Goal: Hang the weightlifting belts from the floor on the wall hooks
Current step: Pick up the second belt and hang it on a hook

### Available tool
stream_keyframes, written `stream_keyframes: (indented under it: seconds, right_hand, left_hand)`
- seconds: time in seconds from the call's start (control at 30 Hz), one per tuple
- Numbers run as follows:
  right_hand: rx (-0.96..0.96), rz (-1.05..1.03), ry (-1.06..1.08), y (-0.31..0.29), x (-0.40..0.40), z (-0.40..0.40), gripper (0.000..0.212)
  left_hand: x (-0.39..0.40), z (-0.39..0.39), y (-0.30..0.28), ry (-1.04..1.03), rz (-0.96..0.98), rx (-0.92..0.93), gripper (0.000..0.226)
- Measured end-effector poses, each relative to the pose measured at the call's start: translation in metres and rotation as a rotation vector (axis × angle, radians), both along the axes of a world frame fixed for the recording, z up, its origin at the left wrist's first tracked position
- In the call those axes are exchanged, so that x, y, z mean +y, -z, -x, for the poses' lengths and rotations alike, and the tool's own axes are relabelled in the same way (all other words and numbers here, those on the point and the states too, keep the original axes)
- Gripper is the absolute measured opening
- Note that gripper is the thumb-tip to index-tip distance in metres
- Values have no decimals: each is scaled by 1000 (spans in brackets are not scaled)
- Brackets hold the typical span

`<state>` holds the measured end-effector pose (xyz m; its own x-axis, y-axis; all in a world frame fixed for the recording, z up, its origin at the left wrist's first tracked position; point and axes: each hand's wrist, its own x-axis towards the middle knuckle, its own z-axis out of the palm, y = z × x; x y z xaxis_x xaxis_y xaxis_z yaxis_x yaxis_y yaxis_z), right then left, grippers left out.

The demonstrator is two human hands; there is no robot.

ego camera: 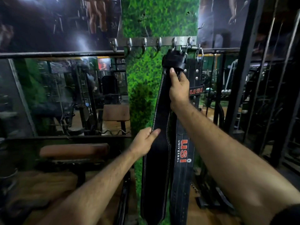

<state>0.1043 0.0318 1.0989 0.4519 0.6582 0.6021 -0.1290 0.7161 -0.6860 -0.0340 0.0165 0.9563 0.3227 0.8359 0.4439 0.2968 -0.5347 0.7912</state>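
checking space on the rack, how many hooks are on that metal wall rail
6 hooks along the rail: far left, then above the plain black belt, and far right holding a metal bar. None looks hidden.

Right grip (178, 88) raised, fingers curled, left grip (146, 143) lower, pinching

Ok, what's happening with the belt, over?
Right hand grips plain black belt near its buckle, at the hook rail. Left hand steadies its edge. USI belt hangs beside.
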Motion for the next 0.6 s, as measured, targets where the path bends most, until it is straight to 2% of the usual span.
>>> stream_keyframes:
  seconds: [0.07, 0.13, 0.17, 0.2, 0.3, 0.37, 0.5, 0.53, 0.6]
  right_hand:
    - [7, 29, -18, 11, 0, 2, 15]
    - [-28, 67, -15, 16, 0, 3, 17]
    - [-57, 79, -23, 18, 1, 4, 15]
    - [-95, 83, -29, 19, 1, 5, 13]
    - [-206, 56, 6, 24, 3, 12, 16]
    - [-249, 49, 40, 29, 4, 20, 25]
    - [-332, 104, 125, 34, 4, 37, 58]
    - [-357, 107, 145, 37, 1, 40, 56]
    - [-390, 83, 160, 49, -6, 41, 40]
  left_hand:
    - [2, 16, 5, 13, 69, 173, 45]
    - [9, 33, 1, 29, 163, 443, 40]
    - [14, 40, -4, 57, 212, 512, 52]
    - [18, 44, -14, 76, 253, 491, 60]
    - [10, 38, -70, 134, 318, 4, 42]
    - [8, 24, -110, 172, 275, -247, 50]
    - [14, -4, -152, 175, 184, -550, 47]
    - [16, -7, -153, 137, 179, -615, 47]
    - [15, -10, -149, 110, 180, -683, 43]
